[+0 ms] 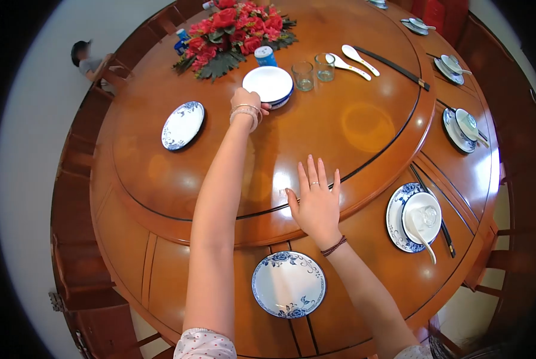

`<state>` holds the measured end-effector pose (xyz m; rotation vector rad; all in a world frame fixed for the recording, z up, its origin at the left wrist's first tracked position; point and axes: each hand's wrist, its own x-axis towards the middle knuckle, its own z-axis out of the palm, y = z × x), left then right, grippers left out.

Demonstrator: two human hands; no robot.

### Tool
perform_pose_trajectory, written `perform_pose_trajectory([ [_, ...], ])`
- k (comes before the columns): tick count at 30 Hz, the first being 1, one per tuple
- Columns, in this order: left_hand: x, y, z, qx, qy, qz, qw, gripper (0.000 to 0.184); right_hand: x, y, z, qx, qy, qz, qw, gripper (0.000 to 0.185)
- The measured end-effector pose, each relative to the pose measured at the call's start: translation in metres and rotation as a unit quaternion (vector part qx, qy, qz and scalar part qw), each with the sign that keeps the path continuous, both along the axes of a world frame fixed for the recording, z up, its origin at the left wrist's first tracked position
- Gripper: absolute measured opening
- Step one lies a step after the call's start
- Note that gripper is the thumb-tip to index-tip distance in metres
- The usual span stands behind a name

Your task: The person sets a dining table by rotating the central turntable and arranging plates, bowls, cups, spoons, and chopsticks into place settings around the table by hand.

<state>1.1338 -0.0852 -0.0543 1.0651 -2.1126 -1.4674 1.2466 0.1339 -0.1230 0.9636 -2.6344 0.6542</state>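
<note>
My left hand (247,99), with bangles on the wrist, reaches far out and grips the near left rim of a small stack of white bowls (269,82) with blue edges. How many bowls there are I cannot tell. My right hand (319,203) lies with fingers spread at the near edge of the wooden turntable (316,134), holding nothing. Closest to me, a blue-patterned white plate (290,284) sits on the table's fixed rim, between my forearms. Another patterned plate (183,125) is on the turntable, left of the bowls.
Two glasses (303,76), two white spoons (360,60) and black chopsticks (393,69) lie right of the bowls. Behind stand a blue can (265,56) and red flowers (235,30). Place settings (404,218) line the right rim. Chairs surround the table; a person (91,63) is at far left.
</note>
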Motion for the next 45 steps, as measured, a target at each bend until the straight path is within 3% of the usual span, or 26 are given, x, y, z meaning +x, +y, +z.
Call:
perform_pose_trajectory([
  [4,0.012,-0.01,-0.003,-0.001,-0.001,-0.016,1.0,0.027,0.013,-0.012,-0.004,-0.012,-0.004,-0.005,1.0,0.049],
  [6,0.024,-0.007,-0.011,-0.037,0.114,-0.003,0.993,0.022,0.018,-0.017,-0.005,-0.014,-0.005,0.004,1.0,0.049],
  [8,0.047,-0.007,-0.016,-0.03,0.123,-0.013,0.992,0.022,0.024,-0.021,-0.008,-0.012,-0.01,0.012,1.0,0.049],
  [10,0.083,0.003,-0.019,0.02,0.221,-0.063,0.973,0.025,0.028,-0.026,-0.01,-0.018,-0.009,0.007,1.0,0.049],
  [19,0.324,0.115,-0.019,0.139,0.116,0.007,0.983,0.038,0.031,-0.026,-0.01,0.0,0.002,0.026,1.0,0.05],
  [24,0.407,0.18,-0.025,0.218,0.036,0.082,0.972,0.041,0.025,-0.021,-0.01,0.002,0.032,0.034,0.999,0.049],
  [32,0.417,0.224,-0.048,0.31,0.05,0.091,0.945,0.041,0.006,-0.005,-0.013,0.039,0.071,0.049,0.996,0.05],
  [43,0.388,0.22,-0.065,0.323,0.059,0.052,0.943,0.044,-0.043,0.032,-0.012,0.094,0.073,0.077,0.99,0.049],
  [45,0.386,0.221,-0.067,0.305,0.063,0.047,0.949,0.042,-0.045,0.039,-0.007,0.059,0.107,0.083,0.989,0.039],
])
